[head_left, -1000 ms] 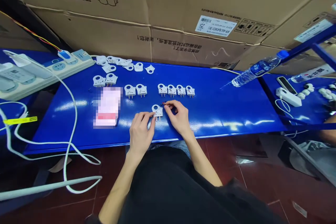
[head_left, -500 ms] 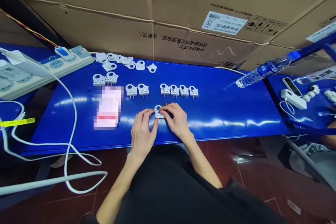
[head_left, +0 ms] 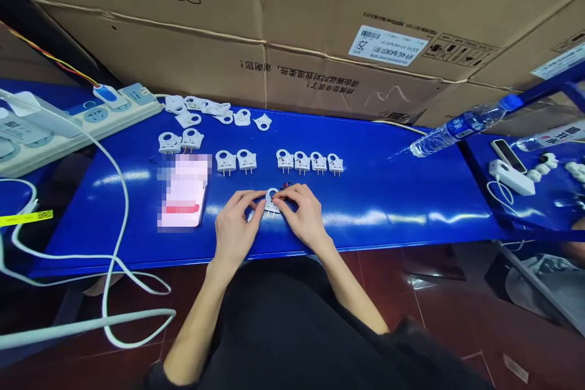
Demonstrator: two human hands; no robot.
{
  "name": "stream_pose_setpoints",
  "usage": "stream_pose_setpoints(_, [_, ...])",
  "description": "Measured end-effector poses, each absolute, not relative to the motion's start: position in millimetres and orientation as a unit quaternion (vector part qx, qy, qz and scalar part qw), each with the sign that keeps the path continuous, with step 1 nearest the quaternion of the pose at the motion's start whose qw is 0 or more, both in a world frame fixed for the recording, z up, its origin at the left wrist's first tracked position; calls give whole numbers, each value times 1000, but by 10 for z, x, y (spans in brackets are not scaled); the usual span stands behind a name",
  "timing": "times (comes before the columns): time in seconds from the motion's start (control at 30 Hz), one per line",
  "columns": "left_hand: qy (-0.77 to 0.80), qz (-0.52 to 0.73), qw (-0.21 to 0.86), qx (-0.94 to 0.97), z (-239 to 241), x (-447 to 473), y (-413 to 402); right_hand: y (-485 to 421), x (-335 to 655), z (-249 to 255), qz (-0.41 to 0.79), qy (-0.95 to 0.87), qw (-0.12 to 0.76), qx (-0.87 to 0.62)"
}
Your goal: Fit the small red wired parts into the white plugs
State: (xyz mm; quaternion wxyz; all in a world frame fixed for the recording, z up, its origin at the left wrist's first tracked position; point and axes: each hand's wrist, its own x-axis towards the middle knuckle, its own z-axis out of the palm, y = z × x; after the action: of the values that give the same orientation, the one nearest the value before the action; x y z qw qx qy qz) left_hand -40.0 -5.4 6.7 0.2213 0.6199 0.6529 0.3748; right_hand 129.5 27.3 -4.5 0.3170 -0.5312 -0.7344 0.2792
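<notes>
On the blue table [head_left: 388,195] my left hand [head_left: 235,228] and my right hand [head_left: 301,214] meet over one small white plug [head_left: 271,202] with a ring top and two pins. Both hands pinch it between fingertips, the left from the left side, the right from the right. A short red wire end [head_left: 287,184] shows just above my right fingers. Behind them stands a row of several like plugs [head_left: 309,162], then a pair of plugs [head_left: 236,161] further left, and another pair [head_left: 181,141] beyond that.
A loose heap of white plug shells [head_left: 214,111] lies at the back left. A pixelated flat object [head_left: 183,191] lies left of my hands. A power strip [head_left: 82,119] with white cables is at far left, a water bottle [head_left: 461,124] at the right, cardboard boxes [head_left: 292,24] behind.
My right hand has come in from beside the plug and closed on it; both hands now pinch it together. The view has shifted slightly.
</notes>
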Motion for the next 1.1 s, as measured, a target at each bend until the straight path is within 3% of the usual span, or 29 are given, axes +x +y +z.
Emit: stream_pose_setpoints(1.1, [646, 385, 191, 631, -11, -415, 11, 242, 1257, -3, 277, -716, 347, -538])
